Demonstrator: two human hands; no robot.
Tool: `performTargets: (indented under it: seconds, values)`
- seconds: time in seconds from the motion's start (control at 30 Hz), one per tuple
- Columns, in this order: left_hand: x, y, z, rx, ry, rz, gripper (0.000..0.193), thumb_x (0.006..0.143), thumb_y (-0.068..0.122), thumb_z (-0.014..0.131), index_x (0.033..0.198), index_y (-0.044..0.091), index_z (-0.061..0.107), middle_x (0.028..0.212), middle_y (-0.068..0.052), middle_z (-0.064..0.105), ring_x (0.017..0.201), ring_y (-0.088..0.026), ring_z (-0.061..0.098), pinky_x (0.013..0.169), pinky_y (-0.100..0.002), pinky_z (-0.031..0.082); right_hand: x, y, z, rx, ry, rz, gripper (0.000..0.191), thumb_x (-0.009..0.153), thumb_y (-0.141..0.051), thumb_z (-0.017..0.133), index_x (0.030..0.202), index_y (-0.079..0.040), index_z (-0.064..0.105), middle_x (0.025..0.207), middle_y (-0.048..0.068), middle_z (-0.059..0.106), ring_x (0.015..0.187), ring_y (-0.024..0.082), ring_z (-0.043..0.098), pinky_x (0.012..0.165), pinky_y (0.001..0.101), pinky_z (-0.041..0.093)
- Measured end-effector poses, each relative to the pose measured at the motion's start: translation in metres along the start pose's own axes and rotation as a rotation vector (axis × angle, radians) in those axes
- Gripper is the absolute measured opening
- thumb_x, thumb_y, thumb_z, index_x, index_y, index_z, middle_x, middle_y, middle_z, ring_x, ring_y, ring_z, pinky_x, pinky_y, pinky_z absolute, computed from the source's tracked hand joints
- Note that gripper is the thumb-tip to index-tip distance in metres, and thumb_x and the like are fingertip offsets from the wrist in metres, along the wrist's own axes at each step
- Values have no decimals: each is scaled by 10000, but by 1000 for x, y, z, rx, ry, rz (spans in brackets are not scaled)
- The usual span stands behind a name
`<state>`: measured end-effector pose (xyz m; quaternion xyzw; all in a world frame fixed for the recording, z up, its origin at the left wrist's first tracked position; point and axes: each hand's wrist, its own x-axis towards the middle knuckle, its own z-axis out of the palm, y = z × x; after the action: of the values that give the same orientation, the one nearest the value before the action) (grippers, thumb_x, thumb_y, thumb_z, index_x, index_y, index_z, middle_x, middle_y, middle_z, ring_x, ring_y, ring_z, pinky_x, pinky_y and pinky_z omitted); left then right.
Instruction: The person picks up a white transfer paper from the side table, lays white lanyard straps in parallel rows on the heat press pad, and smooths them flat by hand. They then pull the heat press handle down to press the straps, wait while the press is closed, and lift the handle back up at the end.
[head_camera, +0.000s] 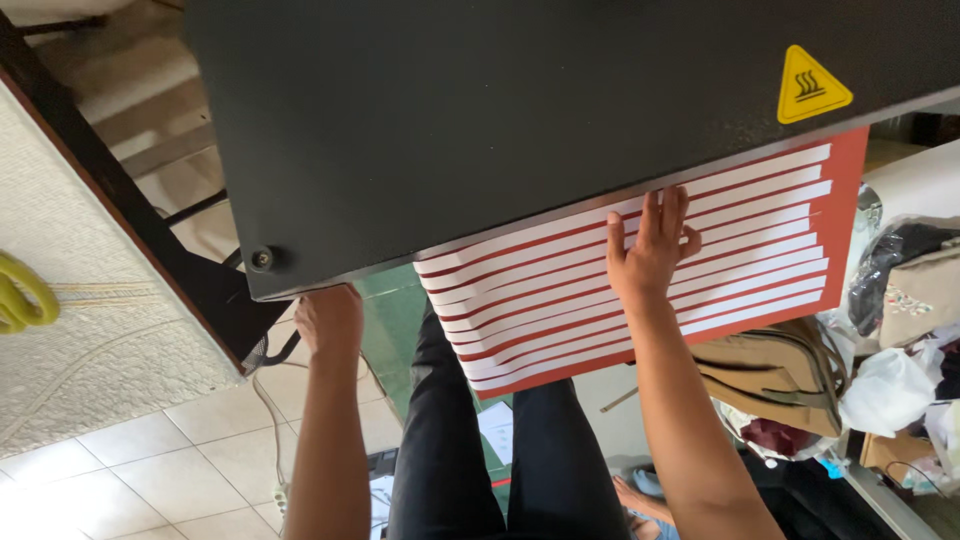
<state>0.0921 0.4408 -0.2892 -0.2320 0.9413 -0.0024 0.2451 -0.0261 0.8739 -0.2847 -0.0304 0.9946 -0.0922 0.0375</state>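
Strips: white paper strips (745, 240) in overlapping rows on a red pad (845, 180), partly tucked under a black press plate (480, 110).
Right hand (648, 250): open, fingers flat on the strips, pressing at the plate's edge.
Left hand (328, 318): at the plate's lower corner beside a round knob (262, 259); open or gripping, cannot tell.
Progress: rows look laid out; plate raised above them, pressing apparently not yet done.
Surroundings: yellow warning sticker (812, 86) on the plate, bags (780, 375) to the right, tiled floor (150, 470) below.
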Motion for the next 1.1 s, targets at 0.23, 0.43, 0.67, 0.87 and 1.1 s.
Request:
performTargets:
  seconds: [0.23, 0.43, 0.67, 0.87, 1.1]
  values:
    - [-17, 40, -12, -189, 180, 72, 260, 959, 217, 655, 779, 31, 685, 735, -194, 689, 707, -383, 689, 663, -499, 563, -7, -8, 16, -61, -153, 28, 803, 1095, -599, 374, 1641, -13, 309, 1714, 207, 226, 1603, 372, 145, 1176, 623, 178]
    - [-39, 87, -34, -426, 370, 295, 92, 972, 151, 673, 932, 74, 703, 859, -126, 649, 816, -311, 619, 760, -454, 509, -52, -96, 36, -12, -168, -127, 793, 1036, -653, 342, 1639, -147, 241, 1700, 173, 235, 1580, 352, 157, 1151, 645, 184]
    - [-43, 103, -49, -487, 432, 349, 108, 995, 153, 681, 1081, 90, 670, 991, -104, 620, 924, -304, 613, 813, -458, 481, -66, -106, 27, 363, -68, -262, 636, 997, -287, 648, 1542, -47, 424, 1584, 215, 469, 1473, 279, 423, 1091, 559, 307]
    - [-28, 100, -41, -436, 325, 361, 156, 955, 238, 718, 1000, 88, 720, 1020, -108, 675, 985, -350, 643, 928, -497, 503, -25, -1, -6, 404, 306, -200, 276, 997, 77, 690, 1204, -104, 662, 1056, 59, 690, 959, 205, 708, 802, 302, 620]
    - [-2, 109, -37, -502, 134, 320, 286, 877, 222, 732, 1036, -15, 734, 1011, -224, 698, 912, -439, 657, 812, -544, 496, -4, 30, -31, 341, 325, -71, 236, 1001, 4, 779, 1207, -68, 690, 1075, 107, 652, 894, 201, 664, 717, 300, 556]
